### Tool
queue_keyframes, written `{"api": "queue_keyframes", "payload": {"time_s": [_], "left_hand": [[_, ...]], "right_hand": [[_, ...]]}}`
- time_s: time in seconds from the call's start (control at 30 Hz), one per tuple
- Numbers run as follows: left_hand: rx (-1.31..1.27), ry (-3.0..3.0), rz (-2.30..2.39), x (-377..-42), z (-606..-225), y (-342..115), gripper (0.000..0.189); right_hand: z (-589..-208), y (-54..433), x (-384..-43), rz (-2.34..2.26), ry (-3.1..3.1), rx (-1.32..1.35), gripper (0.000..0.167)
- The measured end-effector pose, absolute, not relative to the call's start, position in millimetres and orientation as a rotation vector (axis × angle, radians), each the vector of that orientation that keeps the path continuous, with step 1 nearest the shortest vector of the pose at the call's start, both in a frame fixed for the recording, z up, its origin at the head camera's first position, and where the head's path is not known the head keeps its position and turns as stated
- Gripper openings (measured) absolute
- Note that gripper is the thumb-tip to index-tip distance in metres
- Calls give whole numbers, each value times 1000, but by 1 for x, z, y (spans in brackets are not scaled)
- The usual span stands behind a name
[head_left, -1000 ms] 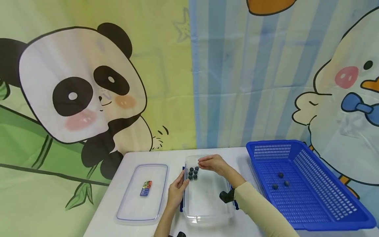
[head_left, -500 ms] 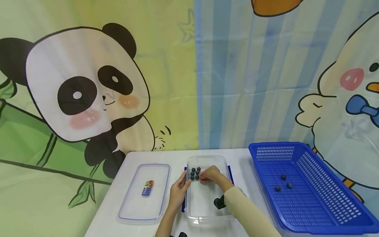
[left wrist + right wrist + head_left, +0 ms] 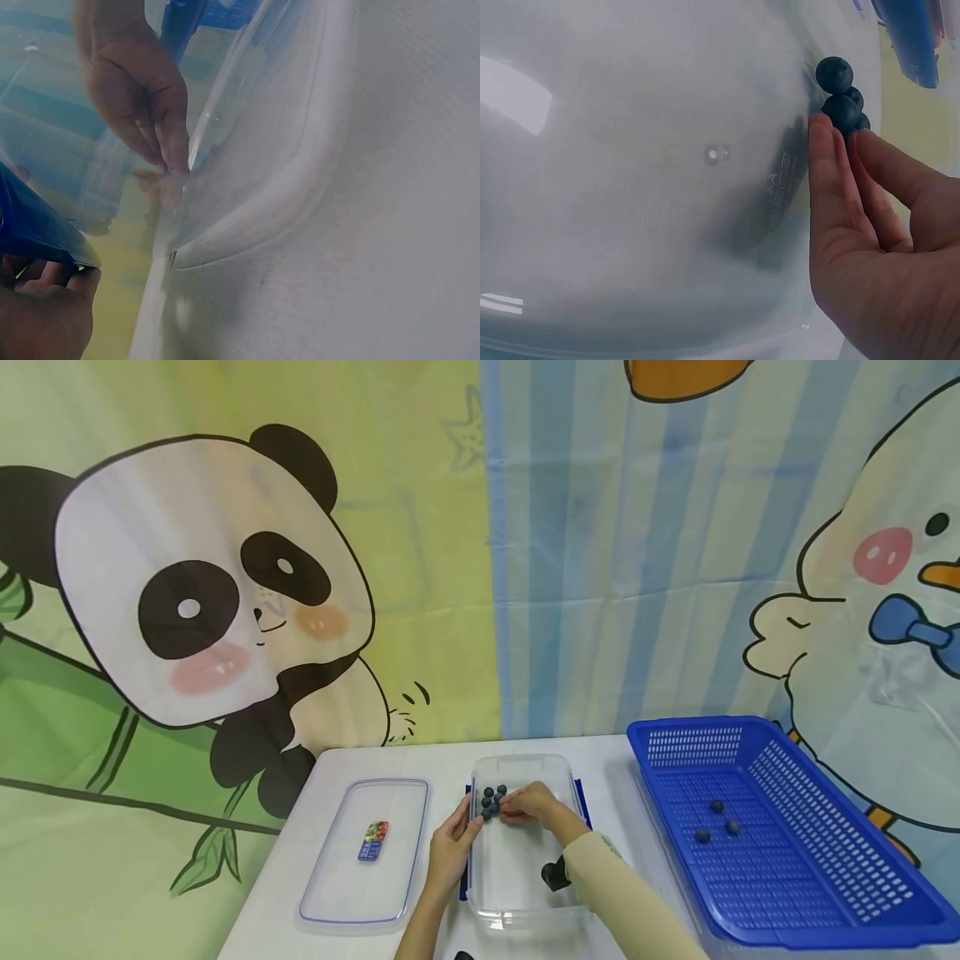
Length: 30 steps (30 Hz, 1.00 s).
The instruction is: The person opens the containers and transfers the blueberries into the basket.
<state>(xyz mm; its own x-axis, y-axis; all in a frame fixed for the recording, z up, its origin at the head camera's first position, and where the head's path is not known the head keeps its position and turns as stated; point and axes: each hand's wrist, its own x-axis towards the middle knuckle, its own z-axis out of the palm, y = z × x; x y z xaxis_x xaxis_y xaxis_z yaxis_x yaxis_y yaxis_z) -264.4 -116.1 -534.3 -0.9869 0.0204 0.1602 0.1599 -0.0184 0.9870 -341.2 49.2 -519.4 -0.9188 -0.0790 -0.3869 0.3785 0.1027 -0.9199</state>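
A clear plastic food container [image 3: 517, 881] with blue side latches stands on the white table, its top uncovered. Several blueberries [image 3: 488, 792] cluster inside near its far left corner. My left hand [image 3: 447, 847] grips the container's left side, thumb at the rim; in the left wrist view its fingers curl under a blue latch [image 3: 34, 225]. My right hand [image 3: 531, 802] reaches down into the container beside the cluster. In the right wrist view, its thumb and fingers pinch at a blueberry [image 3: 841, 111], with other berries close against it.
A clear lid [image 3: 360, 889] with a small printed label lies flat to the left. To the right stands a blue perforated basket [image 3: 787, 860] with three blueberries [image 3: 717, 806] in it. A cartoon-printed curtain [image 3: 420, 610] hangs behind the table.
My right hand has come down from over the container's far end to the cluster and closed in on a berry. Some berries have shifted slightly. My left hand stays on the container.
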Motion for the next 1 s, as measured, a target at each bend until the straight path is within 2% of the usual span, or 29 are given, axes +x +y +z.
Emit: {"api": "queue_keyframes", "payload": {"time_s": [0.23,0.7,1.0], "left_hand": [[-194,-2178,-2136,-255,-520,-115,60],[-199,-2154,-2178,-255,-521,-116,61],[-222,-2160,-2177,-255,-521,-116,63]], "right_hand": [[-522,54,-343,-1929,1967,320,21],[-524,49,-341,-1900,1909,124,26],[-525,47,-342,-1894,1895,103,26]]}}
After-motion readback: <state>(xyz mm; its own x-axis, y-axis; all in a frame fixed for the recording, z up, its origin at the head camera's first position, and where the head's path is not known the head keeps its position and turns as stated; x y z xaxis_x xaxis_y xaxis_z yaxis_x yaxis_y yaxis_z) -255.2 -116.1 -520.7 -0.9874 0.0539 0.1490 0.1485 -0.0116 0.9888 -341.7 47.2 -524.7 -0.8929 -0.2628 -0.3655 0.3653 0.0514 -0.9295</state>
